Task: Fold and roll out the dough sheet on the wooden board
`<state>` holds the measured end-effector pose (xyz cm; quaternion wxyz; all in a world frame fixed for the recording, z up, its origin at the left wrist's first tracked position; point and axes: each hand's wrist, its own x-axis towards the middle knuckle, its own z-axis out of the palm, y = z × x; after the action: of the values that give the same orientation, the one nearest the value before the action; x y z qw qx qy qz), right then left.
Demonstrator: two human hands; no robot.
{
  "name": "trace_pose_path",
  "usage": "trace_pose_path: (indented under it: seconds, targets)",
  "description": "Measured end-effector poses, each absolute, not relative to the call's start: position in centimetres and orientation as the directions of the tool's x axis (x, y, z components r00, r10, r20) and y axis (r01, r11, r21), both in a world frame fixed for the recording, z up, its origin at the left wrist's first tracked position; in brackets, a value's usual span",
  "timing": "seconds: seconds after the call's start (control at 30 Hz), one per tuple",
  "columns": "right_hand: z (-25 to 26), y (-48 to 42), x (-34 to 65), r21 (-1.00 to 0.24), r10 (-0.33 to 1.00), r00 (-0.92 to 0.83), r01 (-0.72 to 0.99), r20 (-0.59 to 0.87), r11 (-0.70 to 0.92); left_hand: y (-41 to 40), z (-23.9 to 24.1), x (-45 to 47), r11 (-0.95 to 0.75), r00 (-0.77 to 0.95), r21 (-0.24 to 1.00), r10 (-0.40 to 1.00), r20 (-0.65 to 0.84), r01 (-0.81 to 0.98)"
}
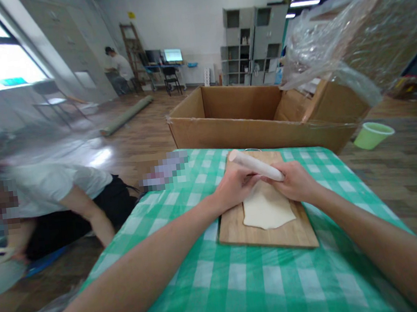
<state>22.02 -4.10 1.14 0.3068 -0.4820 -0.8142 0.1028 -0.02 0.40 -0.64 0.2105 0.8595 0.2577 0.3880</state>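
A flattened sheet of pale dough point(267, 209) lies on a wooden cutting board point(238, 229) on the green checked tablecloth point(244, 286). A white rolling pin point(255, 166) rests across the far end of the dough, tilted from upper left to lower right. My left hand point(234, 185) is curled over the pin's middle and left part. My right hand point(296, 180) is curled over its right end. Both arms reach forward from the near edge of the table.
An open cardboard box point(249, 117) stands just beyond the board, with crinkled clear plastic point(360, 36) over its right side. A person in a white shirt point(56, 197) crouches at the left of the table. A green bucket point(372, 135) sits on the floor to the right.
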Motion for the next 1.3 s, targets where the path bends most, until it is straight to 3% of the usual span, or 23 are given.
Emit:
trace_pose_path:
  seconds: [0.2,0.47,0.67,0.93,1.17,1.3]
  targets:
    - [1.0,-3.7,23.0,-0.531,0.879,-0.317,0.705,0.357,0.47,0.8,-0.7,-0.3,-0.631,0.555,0.729,0.718,0.42,0.266]
    - [1.3,-3.5,23.4,-0.584,0.91,-0.293,0.698,0.295,0.414,1.0,-0.3,-0.4,-0.54,0.529,0.779,0.783,0.327,0.318]
    - [1.7,-3.2,24.5,-0.61,0.93,-0.327,0.706,0.17,0.36,1.6,-0.2,-0.7,-0.472,0.582,0.85,0.769,0.265,0.236]
    - [1.6,-3.1,25.3,-0.661,0.943,-0.268,0.674,0.196,0.329,2.4,-0.1,-1.4,-0.374,0.595,0.902,0.783,0.181,0.217]
    - [2.3,-3.1,24.2,-0.57,0.91,-0.339,0.71,0.238,0.413,1.5,-0.6,-0.4,-0.327,0.572,0.933,0.798,0.19,0.147]
    - [2.2,-3.3,22.8,-0.563,0.902,-0.348,0.705,0.256,0.431,1.5,-1.0,-0.1,-0.306,0.482,0.925,0.86,0.168,0.224]
